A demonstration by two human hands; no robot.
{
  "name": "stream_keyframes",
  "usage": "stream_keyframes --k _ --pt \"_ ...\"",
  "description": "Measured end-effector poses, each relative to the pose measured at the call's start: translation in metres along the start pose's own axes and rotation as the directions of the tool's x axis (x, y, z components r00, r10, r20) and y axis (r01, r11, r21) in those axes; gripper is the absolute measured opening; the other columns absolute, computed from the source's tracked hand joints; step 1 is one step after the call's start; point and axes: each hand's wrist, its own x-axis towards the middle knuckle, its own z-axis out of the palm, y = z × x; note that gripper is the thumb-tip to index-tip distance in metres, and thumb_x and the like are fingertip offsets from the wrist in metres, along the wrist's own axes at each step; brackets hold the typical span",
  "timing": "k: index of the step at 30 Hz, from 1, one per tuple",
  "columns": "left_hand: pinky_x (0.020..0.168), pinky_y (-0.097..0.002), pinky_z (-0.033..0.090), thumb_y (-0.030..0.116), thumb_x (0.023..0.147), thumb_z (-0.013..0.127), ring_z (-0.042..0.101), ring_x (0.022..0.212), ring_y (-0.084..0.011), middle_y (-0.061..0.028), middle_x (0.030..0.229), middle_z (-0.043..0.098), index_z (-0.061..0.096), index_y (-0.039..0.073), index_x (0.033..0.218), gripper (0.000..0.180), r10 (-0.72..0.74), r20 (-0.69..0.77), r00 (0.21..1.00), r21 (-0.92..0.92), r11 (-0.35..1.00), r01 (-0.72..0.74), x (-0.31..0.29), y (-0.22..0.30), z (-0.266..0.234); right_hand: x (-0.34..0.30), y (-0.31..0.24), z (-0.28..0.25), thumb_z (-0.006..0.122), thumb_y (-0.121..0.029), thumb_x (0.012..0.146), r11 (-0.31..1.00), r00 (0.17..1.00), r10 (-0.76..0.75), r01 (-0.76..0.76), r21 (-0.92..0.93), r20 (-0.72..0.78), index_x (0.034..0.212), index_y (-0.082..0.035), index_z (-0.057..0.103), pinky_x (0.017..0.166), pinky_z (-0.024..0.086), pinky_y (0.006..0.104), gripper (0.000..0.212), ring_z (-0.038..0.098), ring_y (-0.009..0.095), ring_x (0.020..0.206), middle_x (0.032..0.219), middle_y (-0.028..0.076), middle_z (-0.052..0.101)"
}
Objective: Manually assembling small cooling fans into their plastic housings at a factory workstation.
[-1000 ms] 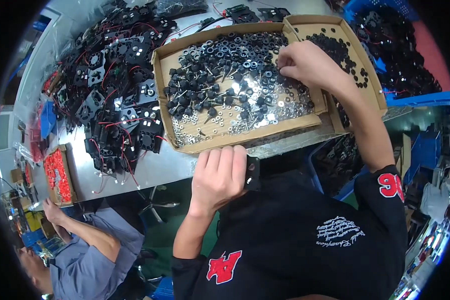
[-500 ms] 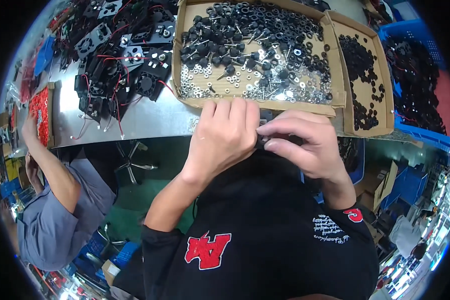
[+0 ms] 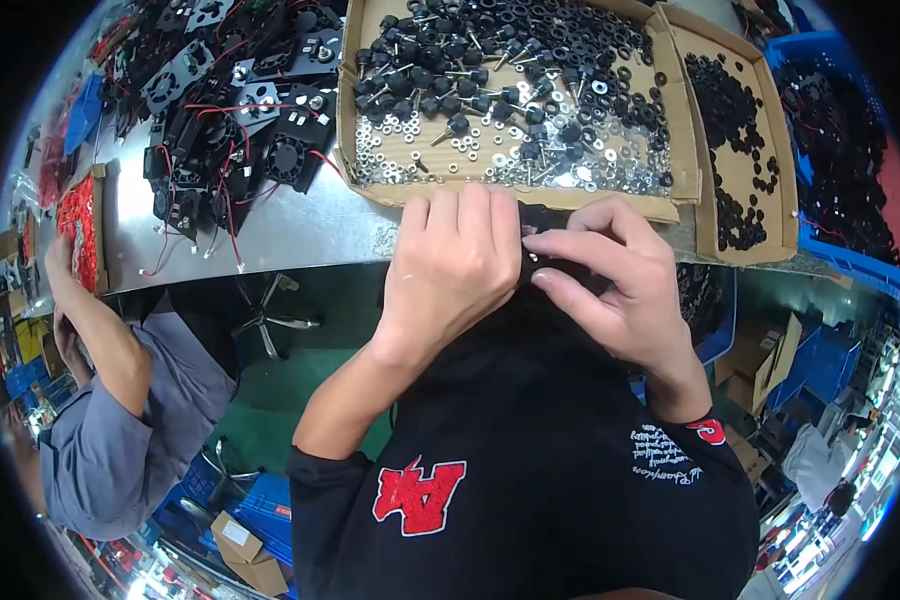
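Note:
My left hand (image 3: 455, 245) is closed with its back up, its fingers folded over a black part (image 3: 538, 217) in front of my chest. Most of that part is hidden behind the fingers, so its kind cannot be made out. Beside it, my right hand (image 3: 620, 285) curls its thumb and index finger around the part's right side in a loose pinch. A tiny bright bit shows near those fingertips, too small to name. Just beyond both hands lies a cardboard tray (image 3: 420, 190) holding black-headed screws (image 3: 450, 130), black rings and small metal nuts and washers.
Black fan units (image 3: 288, 158) with red wires are heaped on the metal table (image 3: 130, 230) at left. A second cardboard tray (image 3: 760, 235) of black rings and a blue crate (image 3: 840, 262) stand at right. A co-worker's arm (image 3: 105, 335) reaches to a box of red pieces (image 3: 78, 215).
My right hand's fingers have lifted and spread slightly, uncovering more of the black part. My left hand keeps its grip. The whole view has shifted a little.

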Motion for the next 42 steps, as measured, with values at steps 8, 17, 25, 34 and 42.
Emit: stream_keyframes --k 8,17,25,34,42 --pt "0.060 -0.0350 0.038 0.011 0.079 0.060 0.050 0.066 -0.0218 -0.0060 0.074 0.047 0.058 0.003 0.088 0.012 0.010 -0.023 1.000 -0.034 0.999 -0.011 0.003 -0.005 -0.002 0.000 0.025 -0.034 0.071 -0.007 0.085 0.973 0.948 0.162 -0.200 -0.117 -0.276 0.100 0.001 0.069 0.070 0.050 0.0280 0.017 0.063 0.017 0.075 0.088 0.009 0.066" --pt "0.060 -0.0362 0.038 0.020 0.083 0.062 0.048 0.065 -0.0225 -0.0071 0.073 0.046 0.057 0.003 0.088 0.018 0.076 0.014 0.997 -0.017 0.997 -0.076 0.012 -0.016 -0.006 0.045 0.069 -0.052 0.068 -0.014 0.085 0.860 0.911 0.335 -0.400 -0.318 -0.239 0.093 0.004 0.070 0.071 0.054 0.0357 0.020 0.069 0.027 0.074 0.082 0.017 0.071" --pt "0.064 -0.0375 0.043 0.029 0.071 0.075 0.054 0.068 -0.0268 -0.0098 0.080 0.052 0.057 0.000 0.098 0.043 0.068 0.034 0.997 -0.031 0.997 -0.067 0.032 -0.013 -0.004 0.062 0.069 -0.063 0.067 -0.017 0.085 0.768 0.842 0.533 -0.522 -0.372 -0.082 0.085 0.004 0.069 0.070 0.054 0.0382 0.021 0.070 0.032 0.069 0.074 0.018 0.070" --pt "0.062 -0.0352 0.038 0.025 0.073 0.068 0.049 0.066 -0.0221 -0.0068 0.076 0.048 0.059 0.001 0.093 0.032 0.088 0.043 0.995 -0.049 0.995 -0.086 0.033 -0.014 0.001 0.038 0.032 -0.053 0.069 -0.004 0.090 0.807 0.870 0.487 -0.414 0.421 -0.078 0.106 0.006 0.071 0.073 0.054 0.0242 0.018 0.066 0.010 0.079 0.089 0.006 0.072" --pt "0.065 -0.0345 0.041 0.027 0.068 0.075 0.053 0.070 -0.0219 -0.0059 0.078 0.049 0.056 0.004 0.091 0.037 0.061 0.113 0.992 -0.038 0.998 -0.057 0.038 -0.012 -0.010 0.040 0.039 -0.041 0.069 -0.003 0.092 0.827 0.801 0.538 -0.441 0.349 -0.262 0.105 0.005 0.070 0.069 0.051 0.0228 0.016 0.064 0.009 0.077 0.087 0.005 0.070"
